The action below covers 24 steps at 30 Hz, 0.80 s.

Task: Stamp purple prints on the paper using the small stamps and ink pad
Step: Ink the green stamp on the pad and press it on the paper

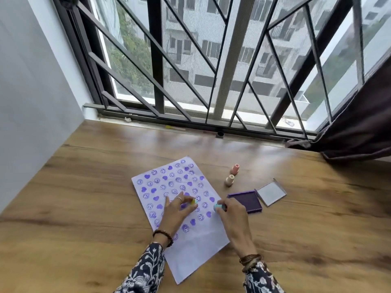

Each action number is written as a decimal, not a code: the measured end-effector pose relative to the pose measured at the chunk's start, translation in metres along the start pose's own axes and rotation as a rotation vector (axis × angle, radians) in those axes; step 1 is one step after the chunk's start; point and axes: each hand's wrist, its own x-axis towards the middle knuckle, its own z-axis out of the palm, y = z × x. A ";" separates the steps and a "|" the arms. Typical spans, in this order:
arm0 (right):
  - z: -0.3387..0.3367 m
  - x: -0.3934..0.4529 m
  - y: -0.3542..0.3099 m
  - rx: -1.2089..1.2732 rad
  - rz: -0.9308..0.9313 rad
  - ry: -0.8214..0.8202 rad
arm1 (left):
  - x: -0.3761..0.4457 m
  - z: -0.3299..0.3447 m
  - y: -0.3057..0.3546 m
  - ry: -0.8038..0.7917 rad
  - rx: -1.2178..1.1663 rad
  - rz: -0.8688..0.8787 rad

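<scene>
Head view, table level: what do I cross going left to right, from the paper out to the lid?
Paper → left hand → right hand → purple ink pad → open lid.

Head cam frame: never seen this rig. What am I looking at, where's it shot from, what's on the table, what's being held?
There is no robot here: a person works with two bare hands. The single picture comes from a wide-angle camera on the person's head, looking forward and down at a wooden table by a barred window.

On the table lies a sheet of paper, mostly covered in purple smiley and heart prints. To its right stand two spare small stamps, a pink stamp and a cream stamp, then the open purple ink pad with its lid beside it.

The left hand holds a yellow stamp in its fingers over the paper. The right hand holds a light blue stamp at the paper's right edge.
</scene>
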 end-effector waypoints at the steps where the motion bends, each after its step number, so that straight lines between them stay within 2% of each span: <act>1: 0.003 -0.001 -0.001 -0.054 -0.021 -0.012 | 0.001 0.000 -0.001 -0.002 -0.001 0.003; 7: 0.003 0.001 -0.003 -0.162 -0.080 -0.049 | 0.004 0.001 -0.009 -0.007 -0.017 -0.005; 14: 0.005 0.021 -0.010 -0.442 -0.160 -0.177 | 0.006 0.004 -0.011 0.028 -0.011 -0.015; 18: 0.005 0.030 -0.014 -0.519 -0.172 -0.245 | 0.005 0.005 -0.010 0.021 -0.002 -0.015; 20: 0.001 0.036 -0.014 -0.457 -0.141 -0.276 | 0.003 0.004 -0.007 0.011 -0.011 -0.023; 24: -0.023 0.043 -0.002 0.086 0.114 -0.318 | 0.002 0.001 0.001 -0.019 -0.042 -0.086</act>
